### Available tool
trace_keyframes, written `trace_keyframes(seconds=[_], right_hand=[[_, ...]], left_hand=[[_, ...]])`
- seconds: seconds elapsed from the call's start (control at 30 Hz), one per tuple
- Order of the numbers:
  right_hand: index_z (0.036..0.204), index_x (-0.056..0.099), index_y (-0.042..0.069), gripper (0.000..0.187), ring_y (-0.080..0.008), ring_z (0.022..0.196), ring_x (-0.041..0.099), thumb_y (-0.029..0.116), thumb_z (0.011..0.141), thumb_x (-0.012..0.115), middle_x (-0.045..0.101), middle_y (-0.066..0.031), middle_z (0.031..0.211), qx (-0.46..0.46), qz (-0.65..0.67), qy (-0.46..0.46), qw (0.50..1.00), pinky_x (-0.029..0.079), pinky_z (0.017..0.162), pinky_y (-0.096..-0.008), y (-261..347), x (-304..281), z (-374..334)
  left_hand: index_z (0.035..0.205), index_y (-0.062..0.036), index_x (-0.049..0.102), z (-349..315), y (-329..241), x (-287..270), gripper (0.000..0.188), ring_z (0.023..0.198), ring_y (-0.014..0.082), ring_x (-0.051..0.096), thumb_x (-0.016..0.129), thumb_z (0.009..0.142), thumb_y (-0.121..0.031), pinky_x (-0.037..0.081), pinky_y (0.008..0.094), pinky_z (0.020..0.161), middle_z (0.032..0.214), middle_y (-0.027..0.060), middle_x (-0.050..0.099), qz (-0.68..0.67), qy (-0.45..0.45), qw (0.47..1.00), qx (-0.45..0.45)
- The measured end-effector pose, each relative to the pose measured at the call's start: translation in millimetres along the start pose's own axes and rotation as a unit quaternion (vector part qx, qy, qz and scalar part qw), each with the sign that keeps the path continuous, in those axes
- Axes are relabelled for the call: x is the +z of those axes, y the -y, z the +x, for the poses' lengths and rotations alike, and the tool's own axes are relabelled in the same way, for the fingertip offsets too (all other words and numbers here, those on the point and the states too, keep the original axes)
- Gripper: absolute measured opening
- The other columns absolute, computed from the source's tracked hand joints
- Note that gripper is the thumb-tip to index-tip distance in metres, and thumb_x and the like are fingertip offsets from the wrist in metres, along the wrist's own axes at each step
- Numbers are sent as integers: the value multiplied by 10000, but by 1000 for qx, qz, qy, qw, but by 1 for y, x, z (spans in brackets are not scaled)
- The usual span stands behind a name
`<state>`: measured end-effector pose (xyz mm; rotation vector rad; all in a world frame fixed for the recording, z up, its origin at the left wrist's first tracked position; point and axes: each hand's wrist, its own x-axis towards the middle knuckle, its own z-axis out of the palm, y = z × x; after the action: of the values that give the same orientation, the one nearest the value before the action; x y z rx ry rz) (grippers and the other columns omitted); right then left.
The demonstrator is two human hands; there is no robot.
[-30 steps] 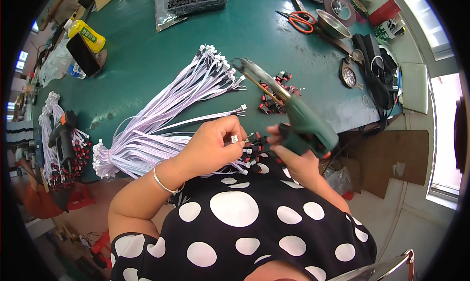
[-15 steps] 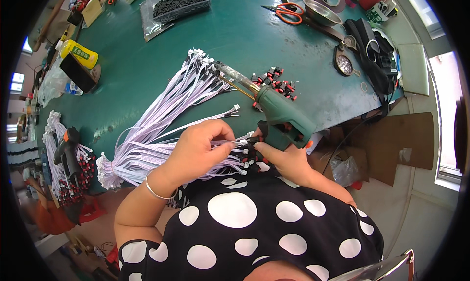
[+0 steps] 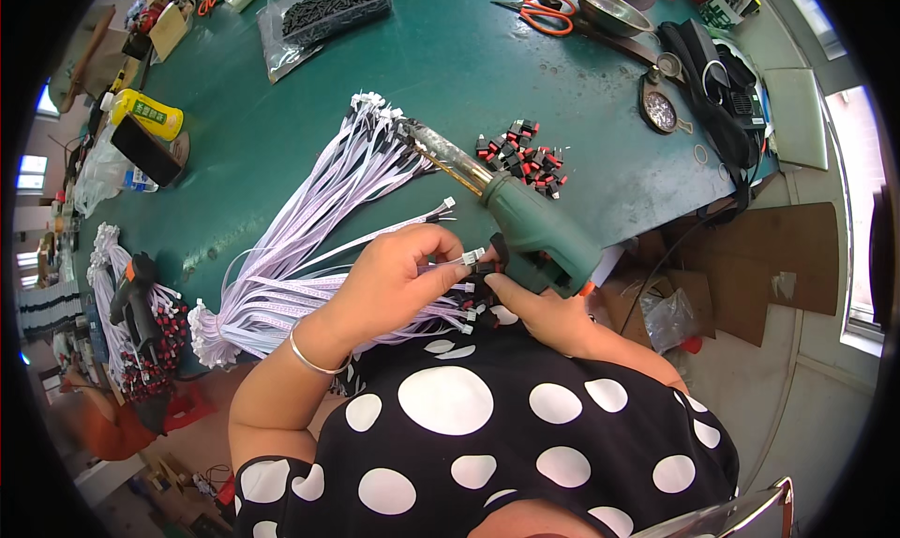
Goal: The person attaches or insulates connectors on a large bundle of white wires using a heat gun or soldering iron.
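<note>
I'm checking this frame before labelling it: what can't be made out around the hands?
- Head view: the small black part at the right hand fingertips is too small to identify.
- The left hand covers how it grips the white connector.
- The green glue gun trigger is hidden behind the fingers.

The right hand (image 3: 539, 313) is largely covered by the green glue gun (image 3: 539, 233) and the left hand (image 3: 398, 276); its grip cannot be judged. The small black part (image 3: 487, 264) between both hands is too small to identify. The wire bundle's (image 3: 309, 219) near ends vanish under the left hand. At far left, the second glue gun (image 3: 131, 290) lies distorted near the rim.
</note>
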<state>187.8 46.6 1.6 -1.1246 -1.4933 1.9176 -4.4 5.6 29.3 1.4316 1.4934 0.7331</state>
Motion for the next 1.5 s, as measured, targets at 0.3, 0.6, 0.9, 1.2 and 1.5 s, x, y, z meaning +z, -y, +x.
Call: trace_keyframes(seconds=[0.3,0.6,0.9,1.2,1.5], right_hand=[[1094,523,-6,268,-131,825,591,38,831,546,602,-74,978,-73,3,-58,996,478,699,-253,0,-10,3],[1346,355,105,825,-255,846,600,-23,615,717,594,-130,1004,-427,-401,-126,801,482,736,-317,5,-114,70],[1323,394,154,900,-283,748,552,-22,498,710,589,-71,861,-424,-523,-111,731,444,667,-378,-8,-87,91],[1291,425,131,851,-301,758,558,-5,502,713,592,-86,870,-490,-543,-129,669,451,656,-375,-8,-96,91],[975,554,-9,344,-142,736,586,41,686,733,600,-45,804,-53,39,-96,993,486,669,-274,37,-61,22]], left_hand=[[805,-9,587,-1,7,8,117,634,190,540,632,766,-111,423,296,577,747,85,571,-12,-14,1000,-4],[833,-64,621,-24,34,25,180,775,250,524,688,667,-87,429,343,694,799,67,569,93,42,977,189],[876,-42,595,-32,33,15,168,826,281,527,641,719,-81,434,366,712,868,102,567,112,-42,971,206],[913,-19,582,21,37,-4,160,783,271,540,605,760,-58,433,347,689,814,104,549,250,-151,946,139],[850,-35,537,16,34,-5,137,749,285,518,614,737,-38,416,359,671,798,109,531,275,-132,938,163]])
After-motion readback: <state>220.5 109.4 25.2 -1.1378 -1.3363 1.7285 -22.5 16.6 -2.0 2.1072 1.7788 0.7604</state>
